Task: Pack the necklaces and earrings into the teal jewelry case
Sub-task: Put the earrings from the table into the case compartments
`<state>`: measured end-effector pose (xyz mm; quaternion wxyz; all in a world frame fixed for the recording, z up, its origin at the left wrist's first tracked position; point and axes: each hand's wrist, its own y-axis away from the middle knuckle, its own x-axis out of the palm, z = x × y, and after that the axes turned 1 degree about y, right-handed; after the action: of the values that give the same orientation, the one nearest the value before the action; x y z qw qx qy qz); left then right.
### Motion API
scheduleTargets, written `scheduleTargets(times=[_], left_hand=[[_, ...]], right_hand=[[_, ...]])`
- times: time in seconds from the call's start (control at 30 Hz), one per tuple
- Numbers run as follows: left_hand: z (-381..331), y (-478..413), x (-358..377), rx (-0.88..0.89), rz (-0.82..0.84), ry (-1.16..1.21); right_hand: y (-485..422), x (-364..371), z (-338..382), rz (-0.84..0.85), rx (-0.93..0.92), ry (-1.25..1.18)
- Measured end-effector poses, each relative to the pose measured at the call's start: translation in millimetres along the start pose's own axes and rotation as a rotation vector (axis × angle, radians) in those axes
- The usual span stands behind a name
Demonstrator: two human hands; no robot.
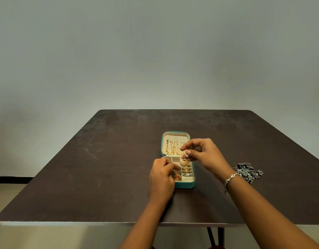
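Right hand (203, 153) fingers (188, 152) pinching gold earring (183, 159) over teal jewelry case (184, 185), left hand (162, 174) pinching second earring (177, 177)

Bare forearms; silver chain bracelet (229, 182) on right wrist.

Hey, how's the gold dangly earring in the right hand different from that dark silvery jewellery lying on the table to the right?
Colour: the gold dome-shaped earring is bright yellow; the dark silver jewellery pile is grey-black.
Position: the earring hangs pinched in the right hand over the open teal jewelry case; the pile lies on the dark brown table, outside the case.
Both are ornate metal pieces.
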<state>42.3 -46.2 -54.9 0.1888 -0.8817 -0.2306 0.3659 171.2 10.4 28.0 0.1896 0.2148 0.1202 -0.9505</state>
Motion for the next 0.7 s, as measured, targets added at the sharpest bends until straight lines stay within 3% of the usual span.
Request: scheduleTargets(times=[0.2, 0.43, 0.7], left_hand=[[-6, 2, 3, -0.027, 0.045, -0.095], [-5, 3, 6, -0.004, -0.035, -0.098], [-5, 4, 6, -0.026, -0.091, -0.100]], right_hand=[[4, -1, -3, -0.025, 0.040, -0.033], [7, 1, -5, -0.007, 0.079, -0.119], [10, 12, -5, 0.045, 0.027, 0.161]])
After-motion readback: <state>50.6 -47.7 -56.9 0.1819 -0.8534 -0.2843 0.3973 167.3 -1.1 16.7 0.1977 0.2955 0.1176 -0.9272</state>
